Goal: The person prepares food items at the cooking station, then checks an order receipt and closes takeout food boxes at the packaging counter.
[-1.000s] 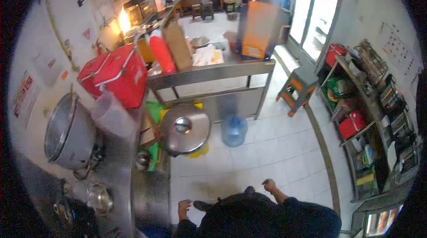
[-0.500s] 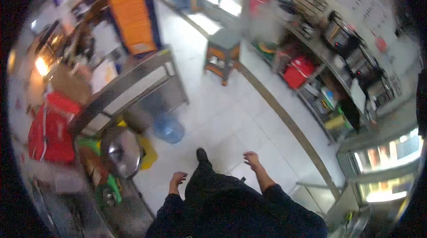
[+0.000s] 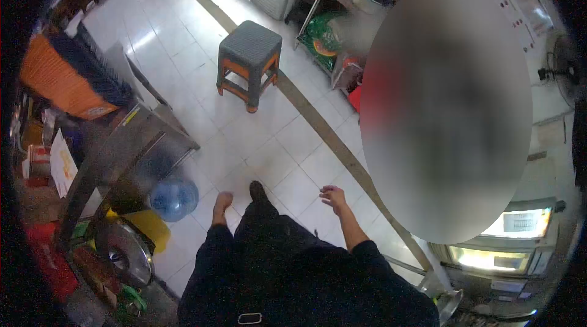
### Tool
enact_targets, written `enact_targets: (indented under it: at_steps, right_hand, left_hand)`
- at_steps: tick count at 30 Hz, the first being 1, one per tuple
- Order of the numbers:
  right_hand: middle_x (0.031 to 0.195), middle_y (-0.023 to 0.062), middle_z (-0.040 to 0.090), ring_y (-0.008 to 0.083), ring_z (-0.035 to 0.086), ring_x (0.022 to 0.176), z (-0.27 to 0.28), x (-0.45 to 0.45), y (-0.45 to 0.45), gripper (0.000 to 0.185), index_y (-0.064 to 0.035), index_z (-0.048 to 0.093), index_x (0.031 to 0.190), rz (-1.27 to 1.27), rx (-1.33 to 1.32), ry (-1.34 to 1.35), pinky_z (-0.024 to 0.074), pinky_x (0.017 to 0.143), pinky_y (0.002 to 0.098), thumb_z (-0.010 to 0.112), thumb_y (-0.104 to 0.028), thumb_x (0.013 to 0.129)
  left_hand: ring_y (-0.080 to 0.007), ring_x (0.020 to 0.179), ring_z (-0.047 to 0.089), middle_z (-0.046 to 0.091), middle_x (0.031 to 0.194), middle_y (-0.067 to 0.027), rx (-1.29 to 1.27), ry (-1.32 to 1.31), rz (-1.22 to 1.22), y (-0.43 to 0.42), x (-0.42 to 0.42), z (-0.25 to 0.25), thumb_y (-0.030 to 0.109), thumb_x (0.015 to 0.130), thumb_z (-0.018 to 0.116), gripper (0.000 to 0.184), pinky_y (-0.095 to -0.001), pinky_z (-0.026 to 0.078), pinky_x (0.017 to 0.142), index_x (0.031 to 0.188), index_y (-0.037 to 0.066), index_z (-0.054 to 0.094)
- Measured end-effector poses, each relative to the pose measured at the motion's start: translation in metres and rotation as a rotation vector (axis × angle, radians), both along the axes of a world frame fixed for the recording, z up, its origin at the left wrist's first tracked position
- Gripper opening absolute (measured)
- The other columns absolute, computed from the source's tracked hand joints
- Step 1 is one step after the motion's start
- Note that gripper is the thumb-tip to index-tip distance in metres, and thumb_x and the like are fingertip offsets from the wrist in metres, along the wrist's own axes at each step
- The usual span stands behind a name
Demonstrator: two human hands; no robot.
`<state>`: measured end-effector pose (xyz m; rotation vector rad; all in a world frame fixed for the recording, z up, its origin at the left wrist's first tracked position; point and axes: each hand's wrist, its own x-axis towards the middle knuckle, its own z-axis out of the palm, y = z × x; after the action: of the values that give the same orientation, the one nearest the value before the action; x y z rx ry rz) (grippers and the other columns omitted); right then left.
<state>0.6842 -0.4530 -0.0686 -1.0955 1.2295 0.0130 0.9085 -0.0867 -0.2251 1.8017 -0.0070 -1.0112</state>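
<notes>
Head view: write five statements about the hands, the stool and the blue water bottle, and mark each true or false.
1. The blue water bottle is nearer in the picture to the left hand than to the right hand. True.
2. The stool lies on its side. False: it stands upright on the tiled floor.
3. The right hand is holding a cup. False: nothing shows in it.
4. A dark shoe shows between the two hands. True.
5. The left hand grips the blue water bottle. False: a gap shows between them.
</notes>
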Motion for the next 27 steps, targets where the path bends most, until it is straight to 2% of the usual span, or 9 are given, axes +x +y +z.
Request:
enact_targets:
  at_steps: [5, 11, 15, 17, 18, 19, 20, 22, 27]
  right_hand:
    - [0.093, 0.0099, 0.059, 0.0212, 0.058, 0.082, 0.006, 0.107, -0.078, 0.024, -0.003, 0.051, 0.1, 0.099, 0.005, 0.049, 0.0473, 0.073, 0.0368, 0.049, -0.007, 0.077]
    - [0.084, 0.0038, 0.06, 0.0136, 0.059, 0.072, -0.048, 0.319, -0.167, 0.019, -0.008, 0.055, 0.092, 0.24, 0.034, 0.024, 0.0471, 0.06, 0.0313, 0.058, -0.012, 0.074]
    - [0.091, 0.0048, 0.059, 0.0155, 0.054, 0.086, -0.14, 0.494, -0.219, 0.021, -0.0091, 0.055, 0.091, 0.262, 0.214, -0.06, 0.0402, 0.079, 0.0393, 0.054, -0.027, 0.08]
    - [0.099, 0.0063, 0.053, 0.0193, 0.049, 0.092, -0.227, 0.584, -0.24, 0.043, -0.0115, 0.053, 0.102, 0.007, 0.348, -0.05, 0.0376, 0.079, 0.0394, 0.048, -0.048, 0.08]
    - [0.111, 0.0082, 0.048, 0.0228, 0.045, 0.101, -0.205, 0.633, -0.24, 0.06, -0.0082, 0.049, 0.112, -0.137, 0.487, -0.139, 0.0348, 0.086, 0.0392, 0.037, -0.058, 0.081]
    - [0.114, 0.0069, 0.047, 0.0239, 0.043, 0.104, -0.242, 0.664, -0.253, 0.068, -0.0057, 0.045, 0.117, -0.299, 0.622, -0.141, 0.0329, 0.091, 0.0388, 0.031, -0.061, 0.081]
    - [0.116, 0.0093, 0.045, 0.0261, 0.042, 0.101, -0.295, 0.678, -0.26, 0.067, -0.0067, 0.043, 0.118, -0.341, 0.726, -0.52, 0.036, 0.087, 0.04, 0.033, -0.061, 0.081]
    - [0.118, 0.0105, 0.042, 0.027, 0.04, 0.104, -0.308, 0.696, -0.275, 0.065, -0.0083, 0.042, 0.119, -0.337, 0.621, -0.543, 0.0364, 0.087, 0.0413, 0.035, -0.06, 0.081]
    - [0.125, 0.0097, 0.035, 0.0274, 0.035, 0.111, -0.295, 0.743, -0.315, 0.062, -0.0097, 0.036, 0.124, -0.355, 0.504, -0.49, 0.0331, 0.09, 0.0438, 0.033, -0.056, 0.082]
  left_hand:
    - [-0.0147, 0.068, 0.053, 0.058, 0.079, -0.0057, -0.249, 0.046, -0.005, -0.171, 0.127, 0.053, 0.021, 0.078, 0.055, 0.033, -0.0276, 0.044, 0.058, 0.106, 0.003, 0.054]
    - [-0.0155, 0.08, 0.054, 0.058, 0.096, -0.0112, -0.091, 0.119, 0.094, -0.273, 0.287, 0.098, 0.024, 0.077, 0.057, 0.057, -0.0259, 0.044, 0.066, 0.125, 0.004, 0.034]
    - [-0.0238, 0.097, 0.051, 0.045, 0.119, -0.0192, -0.098, 0.036, 0.273, -0.335, 0.419, 0.051, 0.036, 0.074, 0.062, 0.086, -0.0307, 0.044, 0.072, 0.134, 0.007, 0.009]
    - [-0.0281, 0.104, 0.047, 0.036, 0.127, -0.0219, 0.077, -0.041, 0.439, -0.366, 0.477, 0.031, 0.039, 0.073, 0.064, 0.095, -0.0331, 0.044, 0.075, 0.135, 0.008, 0.0]
    - [-0.0324, 0.11, 0.042, 0.027, 0.132, -0.0228, 0.064, 0.03, 0.531, -0.376, 0.506, 0.02, 0.037, 0.072, 0.066, 0.098, -0.0359, 0.043, 0.078, 0.135, 0.009, -0.004]
    - [-0.0295, 0.107, 0.044, 0.036, 0.127, -0.0208, -0.067, 0.062, 0.66, -0.385, 0.525, 0.005, 0.03, 0.072, 0.068, 0.091, -0.0359, 0.043, 0.079, 0.135, 0.007, 0.007]
    - [-0.0276, 0.105, 0.046, 0.04, 0.122, -0.0188, -0.059, -0.071, 0.648, -0.392, 0.54, -0.015, 0.026, 0.07, 0.071, 0.088, -0.0351, 0.043, 0.079, 0.133, 0.006, 0.013]
    - [-0.0223, 0.099, 0.049, 0.048, 0.112, -0.0131, -0.054, -0.162, 0.684, -0.393, 0.554, -0.036, 0.016, 0.064, 0.076, 0.077, -0.0322, 0.044, 0.079, 0.125, 0.002, 0.031]
    - [-0.0218, 0.087, 0.056, 0.057, 0.098, -0.0134, -0.079, -0.185, 0.496, -0.461, 0.626, -0.015, 0.011, 0.068, 0.072, 0.056, -0.0311, 0.047, 0.077, 0.114, 0.0, 0.042]
